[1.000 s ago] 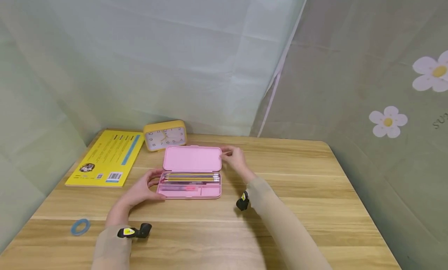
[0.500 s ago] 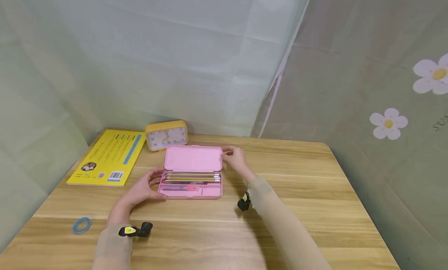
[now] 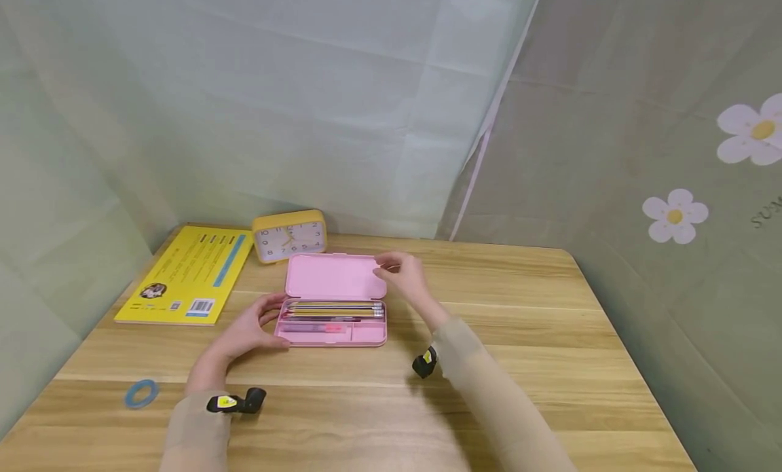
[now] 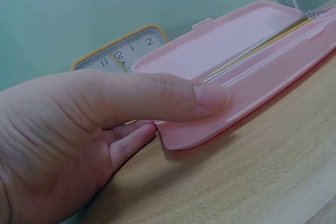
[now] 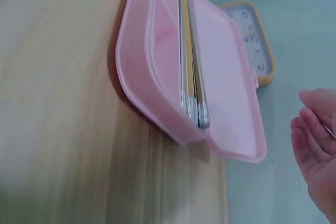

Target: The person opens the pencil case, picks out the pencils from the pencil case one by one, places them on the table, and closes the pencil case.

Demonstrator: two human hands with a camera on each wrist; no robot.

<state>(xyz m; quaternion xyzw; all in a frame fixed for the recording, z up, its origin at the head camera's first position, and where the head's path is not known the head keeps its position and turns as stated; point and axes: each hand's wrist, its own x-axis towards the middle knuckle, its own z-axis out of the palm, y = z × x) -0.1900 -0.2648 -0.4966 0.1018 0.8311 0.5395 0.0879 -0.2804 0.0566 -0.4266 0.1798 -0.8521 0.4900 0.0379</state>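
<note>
I see a smooth pink pencil case [image 3: 368, 333], a round-cornered rectangle, in front and to the right of the yellow-framed clock [image 3: 290, 238]. Its long axis runs left to right, lid [image 3: 330, 276] opened backward; pencils [image 3: 332, 310] lie lengthwise inside, metal ends rightward. The left grip [image 3: 252, 329] holds the case's left end. The right grip [image 3: 408, 280], fingers loosely bent, hovers near the lid, holding nothing. The surface [image 3: 525, 336] is wood-grained; creased pale cloth [image 3: 318, 105] hangs behind the clock.

Left hand [image 4: 89, 119] partly hidden, seemingly behind pencil case [image 4: 247, 95]; book print [image 3: 203, 261] too small.
</note>
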